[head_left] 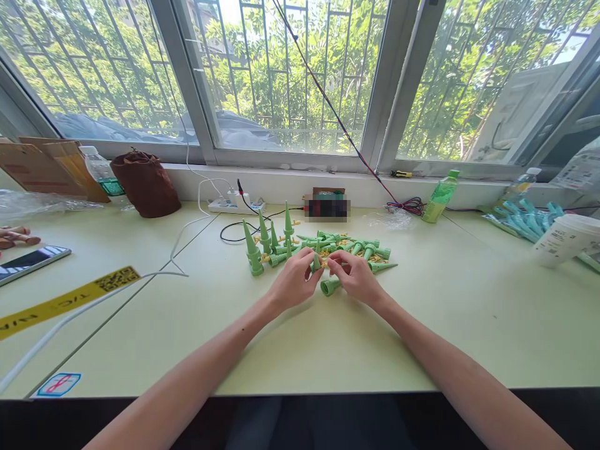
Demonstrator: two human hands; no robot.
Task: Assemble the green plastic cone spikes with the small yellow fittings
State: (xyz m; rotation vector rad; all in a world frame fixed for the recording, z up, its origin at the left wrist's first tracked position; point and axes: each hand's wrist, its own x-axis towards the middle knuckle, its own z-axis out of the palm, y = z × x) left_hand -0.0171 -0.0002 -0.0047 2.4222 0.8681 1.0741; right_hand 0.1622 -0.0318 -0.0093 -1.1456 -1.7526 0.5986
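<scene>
Left hand [295, 275] is gripping a green cone [317, 262], tip pointing up, just above the worktop [375, 350]. Right hand [357, 275] is closing thumb and finger on what is apparently a small yellow fitting [325, 264] at the cone's side. Another cone [330, 287] is lying just below the right hand, open end facing left; a pile of green cones [370, 249] is lying beyond, with a few upright cones [254, 253] standing to the left.

Handling (judged): cone is looking like thin moulded plastic, so light, stiff, somewhat slick, unlikely to be fragile. Wide collar is offering the best hold; the taper would probably be letting fingers slide. Fitting is likely needing a fingertip pinch.

Visibility: left fingers are hiding most of the held cone; contact between fitting and cone is too small to resolve. Pile is overlapping itself, preventing a count. Pixelation is masking a dark object [327, 207] behind.
</scene>
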